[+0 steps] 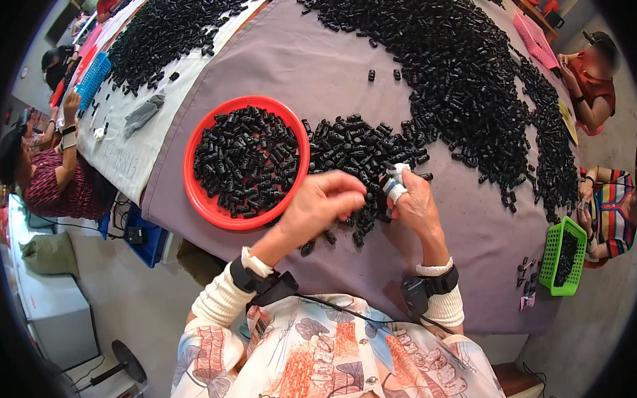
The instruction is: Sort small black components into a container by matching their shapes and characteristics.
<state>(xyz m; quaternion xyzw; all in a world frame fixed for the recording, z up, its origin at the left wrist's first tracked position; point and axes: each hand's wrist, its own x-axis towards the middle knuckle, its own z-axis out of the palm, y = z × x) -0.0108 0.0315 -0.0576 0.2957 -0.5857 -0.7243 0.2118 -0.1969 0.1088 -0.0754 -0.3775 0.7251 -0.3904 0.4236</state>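
A pile of small black cylindrical parts (362,152) lies on the grey-purple cloth before me. My left hand (324,202) is over the near side of this pile, its fingers curled together; whether anything is between them is hidden. Just to its right, my right hand (415,204) is closed, with white wraps (395,189) around its fingers. A dark bit shows at its fingertips, too small to make out against the black parts behind. At the left of the pile stands a round red tray (189,177) holding many of the same parts, close to my left wrist.
A much larger heap of black parts (455,89) spreads across the far right. Near the right edge stands a green basket (551,261), with small loose pieces (526,279) beside it. A blue basket (93,79) is far left. Other people sit along both sides.
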